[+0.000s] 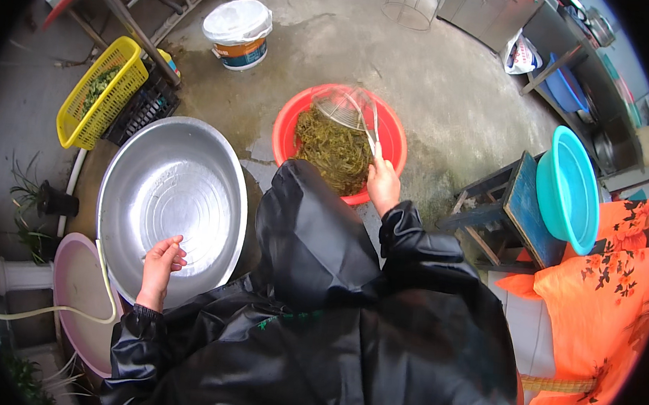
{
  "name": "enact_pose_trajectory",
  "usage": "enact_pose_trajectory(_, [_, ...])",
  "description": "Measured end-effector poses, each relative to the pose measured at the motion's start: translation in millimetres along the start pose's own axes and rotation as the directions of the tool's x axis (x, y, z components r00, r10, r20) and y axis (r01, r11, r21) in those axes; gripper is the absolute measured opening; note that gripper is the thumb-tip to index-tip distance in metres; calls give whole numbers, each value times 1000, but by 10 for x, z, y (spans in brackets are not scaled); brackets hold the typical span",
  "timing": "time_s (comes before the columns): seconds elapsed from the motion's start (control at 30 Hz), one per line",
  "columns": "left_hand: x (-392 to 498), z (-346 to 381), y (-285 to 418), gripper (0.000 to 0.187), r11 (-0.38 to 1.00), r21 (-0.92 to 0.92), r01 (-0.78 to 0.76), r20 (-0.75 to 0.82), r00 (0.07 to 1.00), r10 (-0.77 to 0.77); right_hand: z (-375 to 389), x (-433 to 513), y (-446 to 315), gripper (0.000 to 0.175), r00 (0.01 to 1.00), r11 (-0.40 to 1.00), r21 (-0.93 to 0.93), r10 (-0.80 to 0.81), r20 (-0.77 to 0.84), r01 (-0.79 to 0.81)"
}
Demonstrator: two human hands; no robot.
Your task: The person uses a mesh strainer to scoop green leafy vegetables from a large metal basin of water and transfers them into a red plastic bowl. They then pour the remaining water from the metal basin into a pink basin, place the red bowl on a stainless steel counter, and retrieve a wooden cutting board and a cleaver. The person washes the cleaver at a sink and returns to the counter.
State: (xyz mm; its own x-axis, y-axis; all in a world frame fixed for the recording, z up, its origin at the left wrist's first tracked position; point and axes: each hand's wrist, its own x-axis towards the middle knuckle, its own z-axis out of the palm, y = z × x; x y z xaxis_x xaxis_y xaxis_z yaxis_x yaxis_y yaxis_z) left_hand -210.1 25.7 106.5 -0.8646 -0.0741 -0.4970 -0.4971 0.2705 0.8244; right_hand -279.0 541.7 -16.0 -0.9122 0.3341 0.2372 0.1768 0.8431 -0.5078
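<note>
My right hand (383, 183) is closed around the handle of a wire skimmer (342, 110). The skimmer's round mesh head lies over the far part of a red plastic basin (400, 134), which holds a heap of wet, yellow-green shredded vegetable matter (331, 146). To the left stands a large metal basin (175, 152) with a shiny, ringed bottom. Above its near edge is my left hand (167, 262), fingers loosely curled; whether it holds something small is not plain. Black waterproof sleeves and an apron cover my arms and lap, partly hiding the red basin's near rim.
A yellow basket (85, 112) with greens and a white-lidded bucket (238, 41) stand beyond the metal basin. Near left are a pink tub (82, 293) and a pale hose (63, 309). At right, a turquoise basin (571, 188) rests on a blue wooden stool (532, 211).
</note>
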Motion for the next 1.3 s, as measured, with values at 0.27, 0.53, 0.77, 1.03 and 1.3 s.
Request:
enact_pose_trajectory(0.27, [38,24,-7,28,1000,-24,-3,29,1000,3,-363,85,-362,57,942,547,769,133,309,-330])
enact_pose_trajectory(0.53, [1,59,73,27,998,-37,-43,43,998,45,-972,175,-878,47,793,-129,789,29,609,-601])
enact_pose_trajectory(0.77, [-37,20,74,28,996,-47,-71,59,996,74,-1030,282,-757,50,978,672,727,26,-209,137])
enact_pose_trajectory(1.03, [-385,-118,352,27,979,-13,-205,112,972,205,-846,146,-385,51,984,987,4,-157,-86,158])
enact_pose_trajectory(1.3, [-630,-295,481,27,948,191,-257,199,955,219,-655,1210,-2084,58,661,707,607,-265,702,-362])
